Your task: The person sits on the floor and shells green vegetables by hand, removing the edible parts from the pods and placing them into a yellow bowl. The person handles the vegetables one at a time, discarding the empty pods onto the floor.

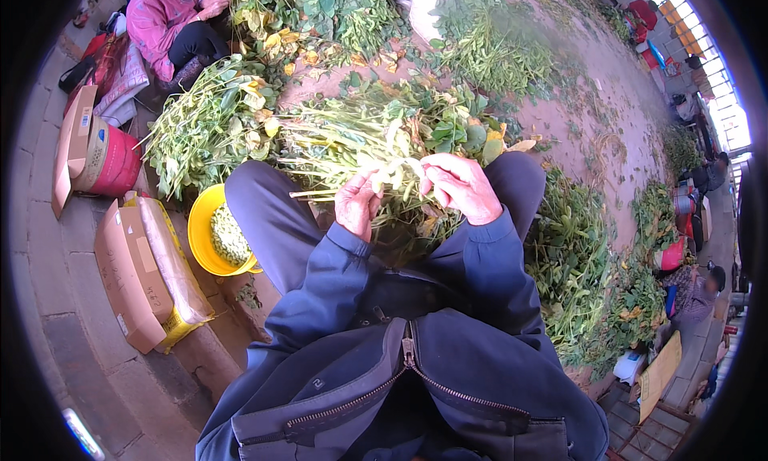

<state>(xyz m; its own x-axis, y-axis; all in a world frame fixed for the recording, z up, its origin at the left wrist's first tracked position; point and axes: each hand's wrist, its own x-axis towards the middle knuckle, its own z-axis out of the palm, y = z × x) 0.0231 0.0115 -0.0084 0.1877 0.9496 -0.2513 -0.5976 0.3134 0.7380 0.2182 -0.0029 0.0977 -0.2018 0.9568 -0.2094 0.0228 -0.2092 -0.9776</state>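
Note:
My left hand (356, 205) pinches a small cluster of pale green bean pods (396, 174) between thumb and fingers, above my lap. Close on its right, my right hand (461, 186) has its fingers bent around the other side of the same cluster; the exact grip is overexposed. Under and beyond both hands lies a heap of cut bean plants (336, 134) with green stalks, pods and some yellow leaves. By my left knee stands a yellow plastic bucket (201, 230) holding many small green beans or pods (229, 236).
Left are a cardboard box (129, 275), a wrapped bundle (174, 263) and a pink-and-beige tub (117, 158). More plant heaps lie left (204, 122), ahead (495, 41) and right (570, 257). A person in pink (159, 26) sits at upper left; others sit along the right.

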